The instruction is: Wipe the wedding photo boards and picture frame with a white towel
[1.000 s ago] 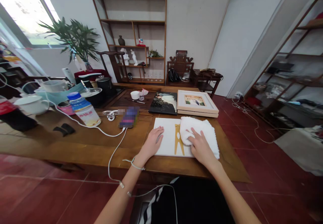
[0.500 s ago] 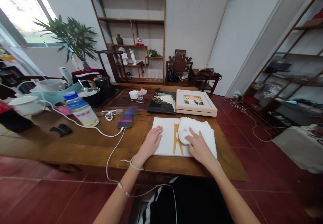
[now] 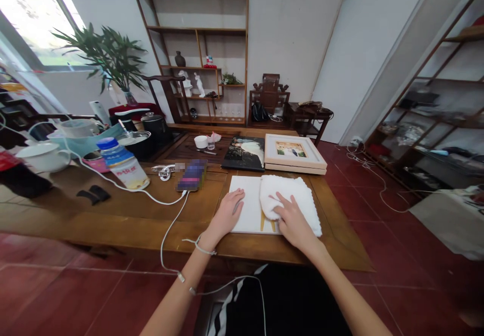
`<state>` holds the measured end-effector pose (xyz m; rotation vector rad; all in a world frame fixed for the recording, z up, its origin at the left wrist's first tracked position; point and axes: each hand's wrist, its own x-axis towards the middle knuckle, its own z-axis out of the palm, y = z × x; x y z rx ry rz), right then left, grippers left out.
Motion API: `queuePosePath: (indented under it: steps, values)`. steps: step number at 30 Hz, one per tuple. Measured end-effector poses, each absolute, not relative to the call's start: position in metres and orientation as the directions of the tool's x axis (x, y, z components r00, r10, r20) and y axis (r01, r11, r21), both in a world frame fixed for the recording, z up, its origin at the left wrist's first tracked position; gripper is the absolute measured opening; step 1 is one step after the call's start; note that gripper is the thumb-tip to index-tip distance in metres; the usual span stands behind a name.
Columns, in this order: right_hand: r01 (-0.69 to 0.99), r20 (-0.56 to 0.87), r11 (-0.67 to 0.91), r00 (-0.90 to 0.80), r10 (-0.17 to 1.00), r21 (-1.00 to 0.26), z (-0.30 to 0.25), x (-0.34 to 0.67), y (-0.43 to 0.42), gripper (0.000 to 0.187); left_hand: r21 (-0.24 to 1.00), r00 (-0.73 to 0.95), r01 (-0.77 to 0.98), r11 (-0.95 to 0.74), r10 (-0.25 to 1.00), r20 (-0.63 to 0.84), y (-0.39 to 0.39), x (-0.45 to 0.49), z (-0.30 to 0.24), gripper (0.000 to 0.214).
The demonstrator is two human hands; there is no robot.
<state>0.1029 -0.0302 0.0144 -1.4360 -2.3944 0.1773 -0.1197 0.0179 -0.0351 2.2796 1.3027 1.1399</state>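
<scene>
A white board (image 3: 247, 202) with a gold-coloured figure (image 3: 267, 224) on it lies flat at the table's front edge. My left hand (image 3: 229, 212) rests flat on the board's left edge, its fingers stretched out. On the right half of the board is a fluffy white towel (image 3: 298, 194), which hides the upper part of the gold figure. My right hand (image 3: 293, 220) presses down on this towel and holds it, with the index and middle fingers extended; the other fingertips are partly hidden.
Behind the board lie a dark photo panel (image 3: 244, 153) and a pale framed picture (image 3: 295, 154). A phone (image 3: 192, 174) with a white charging cable (image 3: 166, 204) lies to the left, near a blue-capped bottle (image 3: 123, 164). A small white bowl (image 3: 200, 141) stands farther back.
My right hand and the towel have moved left across the board, and the towel now covers more of the gold figure. My left hand has stayed in place.
</scene>
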Motion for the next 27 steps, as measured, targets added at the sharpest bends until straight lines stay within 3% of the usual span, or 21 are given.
queuePosePath:
  steps: [7,19,27]
  values:
    - [0.830,0.196,0.487,-0.448,0.873,-0.273,0.020,0.102,-0.053,0.044,0.567,0.282,0.611,-0.553,0.821,0.496,0.018,-0.119,-0.036,0.030]
    - [0.834,0.179,0.476,-0.441,0.879,-0.278,0.017,0.106,-0.001,0.052,0.567,0.289,0.610,-0.554,0.822,0.491,0.019,-0.120,-0.036,0.030]
    - [0.854,0.198,0.448,-0.407,0.892,-0.263,0.026,0.096,-0.039,0.044,0.580,0.289,0.613,-0.537,0.835,0.467,0.018,-0.120,-0.036,0.030]
